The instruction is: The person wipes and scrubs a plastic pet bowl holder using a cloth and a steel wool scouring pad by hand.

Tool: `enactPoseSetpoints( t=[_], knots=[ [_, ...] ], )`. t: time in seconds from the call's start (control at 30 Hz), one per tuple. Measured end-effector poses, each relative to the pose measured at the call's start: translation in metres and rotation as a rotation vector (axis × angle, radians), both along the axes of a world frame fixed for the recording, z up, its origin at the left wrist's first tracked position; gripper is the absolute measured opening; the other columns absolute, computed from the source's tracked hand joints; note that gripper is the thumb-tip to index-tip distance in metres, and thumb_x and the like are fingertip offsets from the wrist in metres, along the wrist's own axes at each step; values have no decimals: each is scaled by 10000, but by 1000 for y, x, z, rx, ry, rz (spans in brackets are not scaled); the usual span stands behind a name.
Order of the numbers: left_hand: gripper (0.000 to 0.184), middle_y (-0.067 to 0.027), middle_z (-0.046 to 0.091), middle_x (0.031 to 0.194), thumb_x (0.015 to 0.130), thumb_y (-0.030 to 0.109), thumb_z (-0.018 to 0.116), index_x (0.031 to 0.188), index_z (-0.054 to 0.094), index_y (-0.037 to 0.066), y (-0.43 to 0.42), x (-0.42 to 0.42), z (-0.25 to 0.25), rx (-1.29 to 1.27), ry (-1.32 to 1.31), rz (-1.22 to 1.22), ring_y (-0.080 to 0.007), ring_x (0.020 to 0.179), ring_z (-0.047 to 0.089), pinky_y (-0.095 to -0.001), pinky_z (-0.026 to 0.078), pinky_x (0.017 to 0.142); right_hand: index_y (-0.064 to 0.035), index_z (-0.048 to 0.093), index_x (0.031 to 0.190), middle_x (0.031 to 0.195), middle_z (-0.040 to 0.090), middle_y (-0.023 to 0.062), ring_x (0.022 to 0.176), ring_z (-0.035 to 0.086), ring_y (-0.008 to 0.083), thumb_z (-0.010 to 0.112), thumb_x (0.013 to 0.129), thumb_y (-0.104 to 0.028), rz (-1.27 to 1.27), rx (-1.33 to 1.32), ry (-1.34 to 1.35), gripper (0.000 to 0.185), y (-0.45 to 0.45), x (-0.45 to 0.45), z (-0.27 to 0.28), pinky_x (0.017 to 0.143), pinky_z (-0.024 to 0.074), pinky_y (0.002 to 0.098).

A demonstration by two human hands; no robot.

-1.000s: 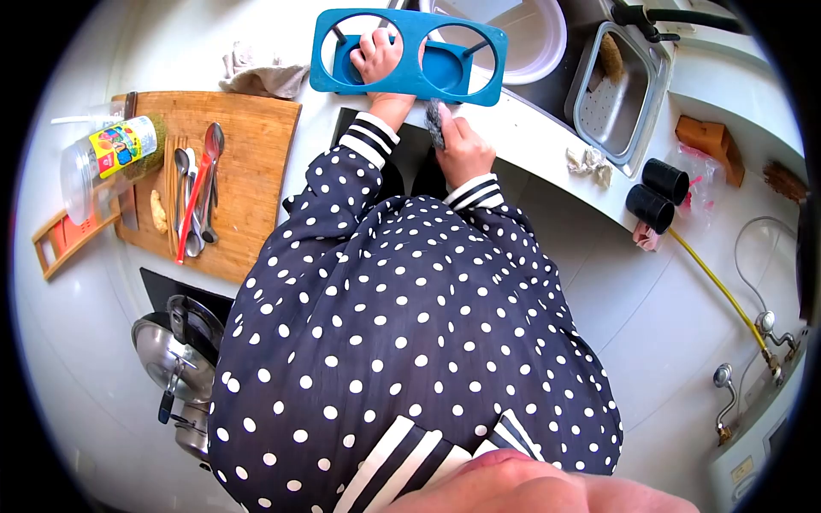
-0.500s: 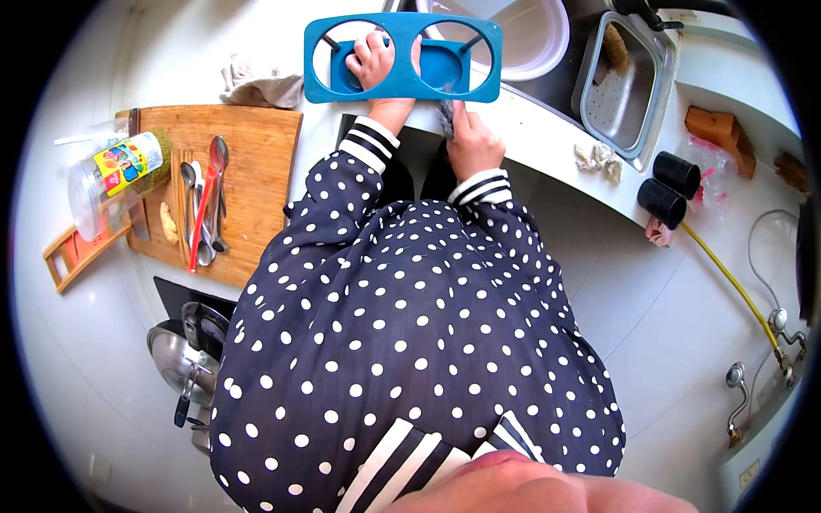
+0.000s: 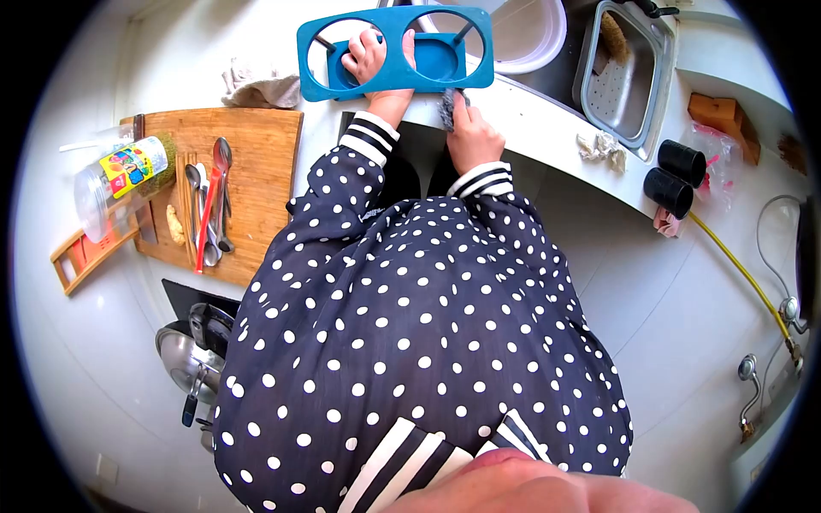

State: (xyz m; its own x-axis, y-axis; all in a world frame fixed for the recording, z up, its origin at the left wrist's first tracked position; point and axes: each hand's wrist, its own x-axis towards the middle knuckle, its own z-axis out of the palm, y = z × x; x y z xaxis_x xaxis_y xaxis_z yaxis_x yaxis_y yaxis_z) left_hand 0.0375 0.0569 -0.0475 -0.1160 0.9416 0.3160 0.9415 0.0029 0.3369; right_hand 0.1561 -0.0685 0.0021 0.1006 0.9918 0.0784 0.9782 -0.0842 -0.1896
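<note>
A blue two-hole rack (image 3: 394,60) is held up over the counter's front edge. Its upper plate has two large round openings, and a lower tray shows through them. My left hand (image 3: 369,64) reaches under the upper plate, fingers curled in the left opening and thumb showing in the right one, gripping the rack. In my right hand (image 3: 473,144) is a grey steel-wool scourer (image 3: 447,111), pinched against the rack's front edge right of its middle. Part of the scourer is hidden by the fingers.
Left: a cutting board (image 3: 265,171) with spoons (image 3: 222,158), chopsticks and a tipped jar (image 3: 128,175). Behind the rack: a white basin (image 3: 560,38). Right: a sink with a metal strainer basket (image 3: 633,103), a crumpled cloth (image 3: 601,151) and two black cups (image 3: 669,192).
The rack has shifted slightly up and left in view with my left hand. My right hand stays low, and the scourer now lies closer against the rack's front edge.
</note>
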Motion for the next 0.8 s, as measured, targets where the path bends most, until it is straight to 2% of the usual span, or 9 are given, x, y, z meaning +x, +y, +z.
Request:
enactPoseSetpoints(
  t=[0.13, 0.3, 0.4, 0.53, 0.57, 0.67, 0.73, 0.77, 0.8],
  knots=[
    [459, -207, 553, 1202, 947, 488, 426, 1133, 670, 147, 0, 1, -2, -29, -22, -1, -356, 1210, 377, -507, 258, 968, -188, 614, 1162, 784, 599, 6, 620, 633, 215, 623, 699, -68, 161, 159, 79, 479, 1, -10, 15, 512, 495, 351],
    [447, -191, 563, 1169, 946, 488, 430, 1123, 671, 156, 0, -1, -6, 10, -19, 4, -351, 1194, 383, -504, 265, 960, -202, 623, 1134, 809, 599, 3, 630, 636, 214, 602, 737, -64, 119, 75, 6, 421, 8, 10, 5, 513, 502, 345],
    [553, -152, 539, 1108, 909, 510, 490, 1013, 598, -23, 1, -1, -5, 122, 35, 4, -318, 1127, 408, -469, 271, 931, -162, 611, 1132, 775, 588, 18, 574, 621, 214, 613, 752, -120, 34, 96, 7, 382, -7, 31, 1, 484, 496, 336],
    [547, -163, 545, 1105, 896, 496, 519, 991, 607, -35, -1, -1, 3, 70, -37, -17, -325, 1115, 421, -468, 279, 934, -178, 616, 1130, 769, 563, 13, 644, 604, 174, 560, 788, -108, 359, 180, 45, 353, 4, 15, 19, 524, 496, 328],
    [407, -185, 599, 1119, 926, 478, 477, 1053, 688, 154, 0, -2, -2, 16, 33, -9, -354, 1160, 407, -486, 289, 936, -199, 604, 1143, 778, 557, 8, 629, 597, 172, 556, 794, -116, 311, 171, -6, 362, 12, 16, 6, 521, 493, 324],
    [409, -181, 608, 1126, 915, 482, 499, 1077, 688, 158, 2, -3, -17, 17, 7, 26, -355, 1163, 403, -482, 292, 943, -225, 587, 1148, 795, 570, 11, 642, 610, 190, 564, 784, -99, 276, 155, 35, 386, 5, 41, 6, 531, 499, 337],
    [395, -171, 617, 1111, 911, 474, 513, 1062, 696, 158, -2, -3, -5, -9, 83, -16, -354, 1163, 402, -485, 294, 942, -211, 596, 1149, 819, 592, 39, 693, 632, 259, 577, 749, -64, 49, 35, 39, 427, -10, 67, 11, 557, 510, 384],
    [388, -166, 622, 1104, 909, 470, 520, 1054, 699, 157, -1, -2, 0, -16, 117, -30, -353, 1163, 402, -487, 296, 941, -183, 597, 1151, 829, 598, 64, 719, 636, 279, 600, 773, -102, -61, -57, 34, 387, -13, 80, 19, 587, 510, 397],
    [369, -153, 644, 1049, 897, 458, 546, 1018, 716, 154, 0, -3, -1, 42, 112, -59, -350, 1122, 435, -489, 314, 931, -164, 613, 1127, 847, 619, 77, 734, 639, 292, 615, 798, -145, -112, -10, 115, 329, -10, 87, 29, 609, 508, 395]
  ],
)
